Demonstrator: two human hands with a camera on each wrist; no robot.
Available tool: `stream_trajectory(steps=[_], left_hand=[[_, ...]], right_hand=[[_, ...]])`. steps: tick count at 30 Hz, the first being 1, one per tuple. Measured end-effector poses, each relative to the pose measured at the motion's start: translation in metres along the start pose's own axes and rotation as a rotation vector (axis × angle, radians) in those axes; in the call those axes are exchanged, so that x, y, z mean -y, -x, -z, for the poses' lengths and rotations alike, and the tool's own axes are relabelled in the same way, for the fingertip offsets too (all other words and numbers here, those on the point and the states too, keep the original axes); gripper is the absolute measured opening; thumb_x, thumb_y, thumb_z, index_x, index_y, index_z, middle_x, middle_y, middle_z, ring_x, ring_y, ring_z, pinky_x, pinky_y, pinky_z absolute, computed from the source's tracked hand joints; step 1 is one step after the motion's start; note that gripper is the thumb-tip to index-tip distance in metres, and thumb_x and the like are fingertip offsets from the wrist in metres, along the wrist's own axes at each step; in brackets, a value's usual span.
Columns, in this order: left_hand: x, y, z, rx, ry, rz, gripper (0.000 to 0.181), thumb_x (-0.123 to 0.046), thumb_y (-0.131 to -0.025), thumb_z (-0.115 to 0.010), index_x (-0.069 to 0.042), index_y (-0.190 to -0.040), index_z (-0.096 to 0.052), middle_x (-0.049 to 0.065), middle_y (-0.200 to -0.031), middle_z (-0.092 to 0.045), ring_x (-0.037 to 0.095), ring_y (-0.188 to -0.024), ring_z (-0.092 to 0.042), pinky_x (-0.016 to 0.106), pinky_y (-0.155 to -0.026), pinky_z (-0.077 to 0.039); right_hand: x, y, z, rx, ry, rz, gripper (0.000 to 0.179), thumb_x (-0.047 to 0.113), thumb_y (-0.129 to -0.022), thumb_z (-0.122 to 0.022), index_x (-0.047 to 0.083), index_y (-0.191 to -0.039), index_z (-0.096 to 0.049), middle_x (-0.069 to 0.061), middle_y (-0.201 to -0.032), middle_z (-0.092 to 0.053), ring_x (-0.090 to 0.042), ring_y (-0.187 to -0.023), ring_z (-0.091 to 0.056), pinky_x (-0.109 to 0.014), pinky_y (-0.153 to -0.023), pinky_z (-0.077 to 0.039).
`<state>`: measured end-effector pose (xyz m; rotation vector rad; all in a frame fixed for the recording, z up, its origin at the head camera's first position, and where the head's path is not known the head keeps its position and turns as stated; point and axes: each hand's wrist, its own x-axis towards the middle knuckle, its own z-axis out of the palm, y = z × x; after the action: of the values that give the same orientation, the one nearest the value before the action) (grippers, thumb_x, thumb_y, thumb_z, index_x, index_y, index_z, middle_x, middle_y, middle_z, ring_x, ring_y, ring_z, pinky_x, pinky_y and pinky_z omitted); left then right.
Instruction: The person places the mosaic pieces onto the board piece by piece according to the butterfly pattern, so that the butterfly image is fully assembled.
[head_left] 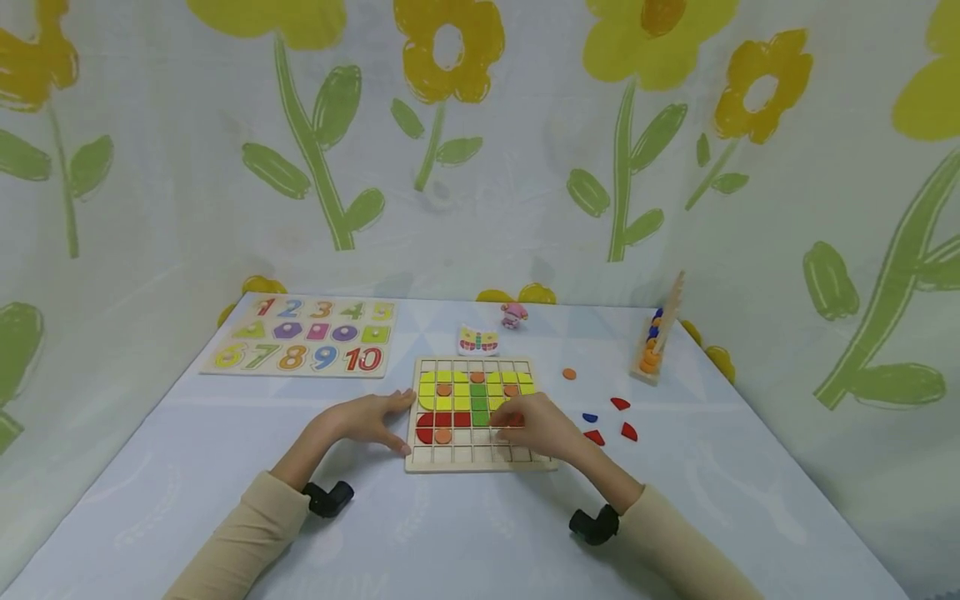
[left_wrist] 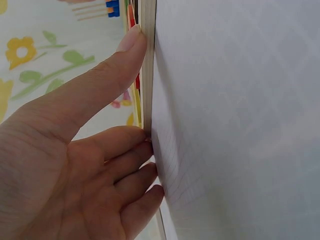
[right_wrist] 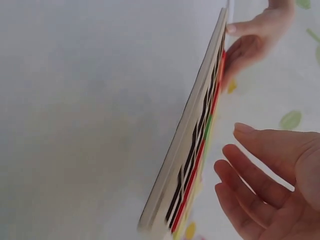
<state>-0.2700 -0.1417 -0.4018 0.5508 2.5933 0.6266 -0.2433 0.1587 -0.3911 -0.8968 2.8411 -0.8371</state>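
A wooden grid board (head_left: 442, 455) lies in the middle of the table, with yellow, red, green and orange tiles in its upper and middle rows. Along the board's left edge rests my left hand (head_left: 366, 418), thumb near the lower corner and fingers farther up. The left wrist view shows that thumb (left_wrist: 132, 42) against the board's side. Over the right half of the board hovers my right hand (head_left: 543, 423), covering some tiles. Its thumb (right_wrist: 270, 145) and fingers are bent loosely and apart in the right wrist view, with nothing between them.
Right of the board lie several red pieces (head_left: 629, 431), a blue half-round piece (head_left: 590, 417) and an orange disc (head_left: 570, 374). A butterfly card (head_left: 477, 342) and pink figurine (head_left: 513, 315) sit behind. A number puzzle (head_left: 300, 341) lies back left, a wooden bead stand (head_left: 660, 337) back right.
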Motion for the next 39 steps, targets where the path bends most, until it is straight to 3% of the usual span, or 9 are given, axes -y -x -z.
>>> stream_trajectory(steps=[9,15,22,32,39], left_hand=[[0.001,0.000,-0.001,0.000,-0.006,-0.006,0.096,-0.040,-0.075,-0.082,-0.008,-0.150,-0.033,0.014,-0.156,-0.026,0.032,-0.144,-0.019,0.052,-0.114,-0.021],[0.003,0.000,-0.001,-0.002,-0.006,0.003,0.096,-0.041,-0.074,-0.082,-0.009,-0.151,-0.033,0.013,-0.156,-0.027,0.031,-0.145,-0.019,0.052,-0.114,-0.021],[0.003,-0.001,-0.001,-0.004,-0.001,-0.013,0.096,-0.042,-0.074,-0.082,-0.009,-0.150,-0.033,0.013,-0.156,-0.026,0.030,-0.145,-0.019,0.052,-0.114,-0.021],[0.001,-0.002,0.000,-0.002,-0.018,-0.005,0.097,-0.042,-0.074,-0.082,-0.009,-0.151,-0.032,0.014,-0.156,-0.026,0.031,-0.145,-0.019,0.052,-0.113,-0.022],[0.001,-0.002,-0.001,0.001,-0.015,-0.002,0.097,-0.040,-0.074,-0.082,-0.009,-0.151,-0.033,0.014,-0.156,-0.026,0.031,-0.144,-0.019,0.052,-0.113,-0.023]], right_hand=[[-0.043,0.046,0.026,-0.091,0.068,-0.125,0.010,0.009,-0.082,-0.076,0.012,-0.092,-0.074,0.007,-0.086,-0.067,-0.010,-0.077,-0.058,-0.023,-0.068,-0.052],[-0.065,0.065,0.038,-0.130,0.135,-0.221,0.015,0.003,-0.079,-0.078,0.006,-0.092,-0.071,0.002,-0.082,-0.066,-0.011,-0.073,-0.059,-0.024,-0.062,-0.052],[-0.081,0.073,0.047,-0.101,0.140,-0.299,0.015,0.002,-0.078,-0.078,0.004,-0.089,-0.068,0.000,-0.079,-0.064,-0.013,-0.070,-0.058,-0.026,-0.060,-0.051],[-0.090,0.072,0.047,-0.085,0.090,-0.322,0.019,0.003,-0.078,-0.079,0.007,-0.090,-0.064,0.002,-0.078,-0.059,-0.015,-0.074,-0.055,-0.028,-0.066,-0.053],[-0.093,0.072,0.049,-0.056,0.072,-0.326,0.015,0.005,-0.079,-0.078,0.006,-0.092,-0.070,0.002,-0.084,-0.064,-0.016,-0.076,-0.057,-0.029,-0.067,-0.052]])
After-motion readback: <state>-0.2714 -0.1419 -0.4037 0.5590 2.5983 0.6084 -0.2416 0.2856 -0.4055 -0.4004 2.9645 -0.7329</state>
